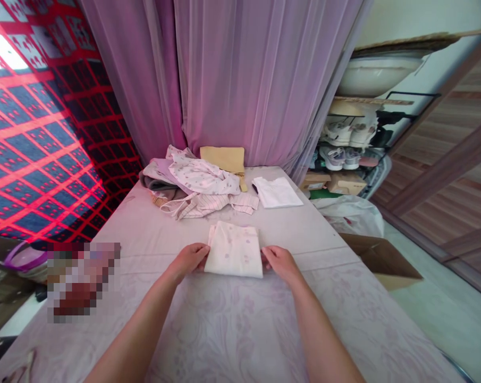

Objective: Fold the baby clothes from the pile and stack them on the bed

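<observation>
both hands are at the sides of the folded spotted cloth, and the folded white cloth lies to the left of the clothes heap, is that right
The side is wrong: the head view shows the folded white cloth to the right of the clothes heap. Both hands are at the sides of the folded spotted cloth.

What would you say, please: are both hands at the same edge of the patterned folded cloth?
No, the left hand and right hand are at opposite side edges of the folded cloth.

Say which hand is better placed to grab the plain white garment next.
Probably the right hand: it's nearer the plain white garment, while the left hand is left of the folded spotted cloth.
</observation>
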A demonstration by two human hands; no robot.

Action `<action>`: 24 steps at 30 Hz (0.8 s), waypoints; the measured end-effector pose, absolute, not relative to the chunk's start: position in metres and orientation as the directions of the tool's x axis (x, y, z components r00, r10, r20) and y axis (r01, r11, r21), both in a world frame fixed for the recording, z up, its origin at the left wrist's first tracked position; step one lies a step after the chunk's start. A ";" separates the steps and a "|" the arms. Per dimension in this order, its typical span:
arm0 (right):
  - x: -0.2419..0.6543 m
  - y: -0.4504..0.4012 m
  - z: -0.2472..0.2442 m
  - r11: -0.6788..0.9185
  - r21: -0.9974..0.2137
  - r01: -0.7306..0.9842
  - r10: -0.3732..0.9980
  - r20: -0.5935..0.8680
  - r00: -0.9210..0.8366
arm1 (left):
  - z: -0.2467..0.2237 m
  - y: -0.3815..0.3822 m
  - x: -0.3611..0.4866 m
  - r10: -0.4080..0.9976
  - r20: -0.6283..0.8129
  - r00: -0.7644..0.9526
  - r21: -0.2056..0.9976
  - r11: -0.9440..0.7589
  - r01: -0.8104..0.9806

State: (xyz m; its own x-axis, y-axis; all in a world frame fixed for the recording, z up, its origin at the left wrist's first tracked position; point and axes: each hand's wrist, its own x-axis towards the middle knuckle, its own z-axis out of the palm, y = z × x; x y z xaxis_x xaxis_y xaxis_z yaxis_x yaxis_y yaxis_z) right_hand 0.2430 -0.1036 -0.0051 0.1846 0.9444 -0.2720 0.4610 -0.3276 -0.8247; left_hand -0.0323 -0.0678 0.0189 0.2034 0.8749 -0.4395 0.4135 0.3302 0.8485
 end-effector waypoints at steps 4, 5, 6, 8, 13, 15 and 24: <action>0.235 -0.111 -0.009 -0.293 -0.913 0.282 0.954 -0.260 0.150 | 0.024 -0.070 -0.038 0.836 -0.480 0.265 0.840 0.352 0.412; 0.234 -0.112 -0.008 -0.288 -0.921 0.263 0.956 -0.258 0.143 | 0.026 -0.071 -0.040 0.831 -0.490 0.263 0.834 0.360 0.418; 0.233 -0.112 -0.006 -0.282 -0.927 0.248 0.957 -0.255 0.136 | 0.027 -0.072 -0.041 0.828 -0.498 0.258 0.829 0.367 0.421; 0.231 -0.113 -0.004 -0.275 -0.935 0.226 0.960 -0.252 0.124 | 0.029 -0.073 -0.041 0.823 -0.506 0.259 0.827 0.377 0.416; 0.230 -0.118 -0.006 -0.235 -0.953 0.193 0.972 -0.228 0.053 | 0.032 -0.076 -0.034 0.822 -0.479 0.307 0.851 0.349 0.392; 0.229 -0.120 -0.009 -0.214 -0.954 0.212 0.977 -0.207 0.056 | 0.031 -0.078 -0.031 0.842 -0.441 0.312 0.875 0.324 0.360; 0.228 -0.123 -0.008 -0.229 -0.707 0.670 0.973 -0.156 0.167 | 0.010 -0.087 -0.034 0.908 -0.367 0.203 0.835 0.225 0.503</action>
State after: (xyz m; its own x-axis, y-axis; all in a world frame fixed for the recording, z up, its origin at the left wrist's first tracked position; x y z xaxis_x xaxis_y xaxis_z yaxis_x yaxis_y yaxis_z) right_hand 0.2279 -0.1225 -0.0079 0.1674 0.9734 -0.1564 0.6695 -0.2287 -0.7067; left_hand -0.0338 -0.0874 0.0097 0.2031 0.9078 -0.3668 0.5026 0.2249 0.8348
